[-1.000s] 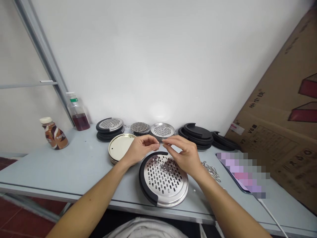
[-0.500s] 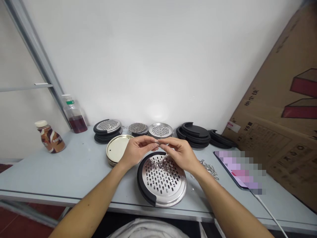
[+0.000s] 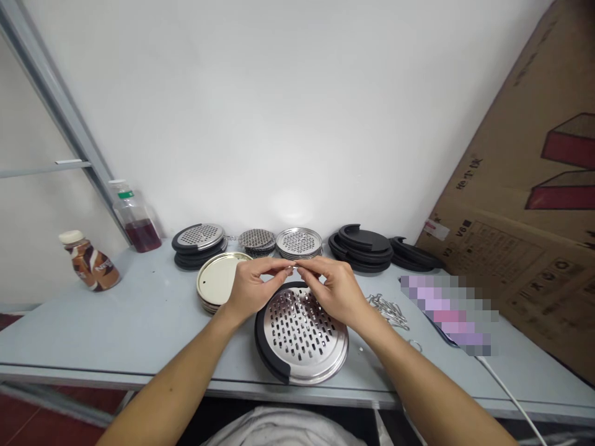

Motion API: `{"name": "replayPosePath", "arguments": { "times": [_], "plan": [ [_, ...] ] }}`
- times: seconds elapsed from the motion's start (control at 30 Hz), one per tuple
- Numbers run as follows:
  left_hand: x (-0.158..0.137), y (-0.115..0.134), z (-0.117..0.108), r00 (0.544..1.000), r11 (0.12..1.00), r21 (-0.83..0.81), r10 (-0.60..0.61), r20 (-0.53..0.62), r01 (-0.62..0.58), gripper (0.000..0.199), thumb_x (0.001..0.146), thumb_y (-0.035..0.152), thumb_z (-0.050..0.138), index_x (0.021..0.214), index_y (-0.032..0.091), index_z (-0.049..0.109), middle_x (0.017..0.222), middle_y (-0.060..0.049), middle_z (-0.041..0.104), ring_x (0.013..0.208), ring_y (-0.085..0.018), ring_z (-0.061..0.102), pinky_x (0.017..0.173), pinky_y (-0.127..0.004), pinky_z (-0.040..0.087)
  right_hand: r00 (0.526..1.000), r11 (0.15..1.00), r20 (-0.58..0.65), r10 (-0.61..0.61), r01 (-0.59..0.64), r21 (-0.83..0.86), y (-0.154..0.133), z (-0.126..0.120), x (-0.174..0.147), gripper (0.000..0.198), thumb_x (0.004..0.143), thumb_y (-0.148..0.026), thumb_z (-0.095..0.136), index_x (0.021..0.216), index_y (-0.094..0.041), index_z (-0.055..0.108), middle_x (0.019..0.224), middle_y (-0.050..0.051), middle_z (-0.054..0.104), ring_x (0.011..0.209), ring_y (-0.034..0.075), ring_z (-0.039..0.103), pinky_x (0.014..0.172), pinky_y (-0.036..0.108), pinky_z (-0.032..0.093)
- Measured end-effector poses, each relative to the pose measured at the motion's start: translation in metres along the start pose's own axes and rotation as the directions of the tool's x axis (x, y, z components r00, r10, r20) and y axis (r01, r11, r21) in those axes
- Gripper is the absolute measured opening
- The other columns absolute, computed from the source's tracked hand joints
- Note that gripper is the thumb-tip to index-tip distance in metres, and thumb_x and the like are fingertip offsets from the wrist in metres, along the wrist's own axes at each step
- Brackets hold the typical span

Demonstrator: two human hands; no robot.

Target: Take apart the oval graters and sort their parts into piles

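Above a round metal grater disc [image 3: 302,337], my left hand [image 3: 252,286] and my right hand [image 3: 335,290] meet fingertip to fingertip. Both are closed in a pinch on a small shiny metal piece [image 3: 294,267], mostly covered by the fingers, so its exact kind is unclear. The grater disc lies at the table's front, with a black rim [image 3: 266,348] around its left side. To the left of it is a stack of cream-coloured round lids [image 3: 216,282], partly behind my left hand. A heap of small metal clips [image 3: 389,311] lies right of my right hand.
Along the wall stand rimmed graters [image 3: 201,236], grater plates [image 3: 257,238], metal grater discs [image 3: 299,241] and black rims [image 3: 365,244]. Two bottles, brown [image 3: 95,266] and clear [image 3: 142,232], stand left. A blurred phone [image 3: 446,313] with a cable and a large carton [image 3: 511,248] are right.
My hands stay together over the grater, with the fingertips pressed closer around the small metal piece. The view has shifted slightly, and a loose ring beside the clips now shows.
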State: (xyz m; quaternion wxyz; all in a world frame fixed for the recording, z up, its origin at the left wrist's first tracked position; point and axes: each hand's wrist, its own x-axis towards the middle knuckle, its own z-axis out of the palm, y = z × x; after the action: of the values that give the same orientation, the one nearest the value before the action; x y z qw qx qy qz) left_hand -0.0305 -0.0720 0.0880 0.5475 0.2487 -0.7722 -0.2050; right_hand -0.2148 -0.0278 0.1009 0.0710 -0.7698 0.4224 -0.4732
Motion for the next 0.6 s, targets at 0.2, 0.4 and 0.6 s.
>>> {"name": "replayPosePath", "arguments": {
  "times": [0.2, 0.4, 0.6],
  "plan": [
    [0.000, -0.001, 0.000, 0.996, 0.995, 0.063, 0.082, -0.022, -0.080, 0.017, 0.079, 0.014, 0.072, 0.093, 0.022, 0.076, 0.083, 0.000, 0.077, 0.071, -0.012, 0.070, 0.065, -0.020, 0.056, 0.998, 0.995, -0.007, -0.065, 0.064, -0.072, 0.000, 0.003, -0.003, 0.024, 0.094, -0.019, 0.053, 0.110, -0.018, 0.070, 0.087, 0.007, 0.073, 0.076, 0.018, 0.064, 0.070, 0.030, 0.048],
    [-0.001, 0.000, 0.003, 0.990, 0.987, 0.090, 0.137, -0.016, -0.135, 0.019, 0.079, 0.011, 0.070, 0.094, 0.021, 0.075, 0.082, 0.000, 0.077, 0.070, -0.012, 0.070, 0.065, -0.021, 0.057, 0.994, 0.989, -0.058, -0.090, 0.082, -0.119, 0.000, 0.007, -0.007, 0.025, 0.095, -0.019, 0.050, 0.108, -0.018, 0.071, 0.092, 0.009, 0.073, 0.080, 0.019, 0.067, 0.072, 0.031, 0.050],
    [0.010, 0.007, 0.006, 0.980, 0.971, 0.130, 0.200, 0.010, -0.199, 0.021, 0.079, 0.009, 0.067, 0.095, 0.021, 0.075, 0.086, -0.001, 0.077, 0.073, -0.014, 0.072, 0.068, -0.024, 0.059, 0.998, 0.999, -0.055, 0.021, -0.019, 0.039, 0.000, -0.003, -0.002, 0.025, 0.094, -0.021, 0.053, 0.109, -0.020, 0.072, 0.088, 0.007, 0.075, 0.078, 0.018, 0.068, 0.072, 0.031, 0.052]
  ]
}}
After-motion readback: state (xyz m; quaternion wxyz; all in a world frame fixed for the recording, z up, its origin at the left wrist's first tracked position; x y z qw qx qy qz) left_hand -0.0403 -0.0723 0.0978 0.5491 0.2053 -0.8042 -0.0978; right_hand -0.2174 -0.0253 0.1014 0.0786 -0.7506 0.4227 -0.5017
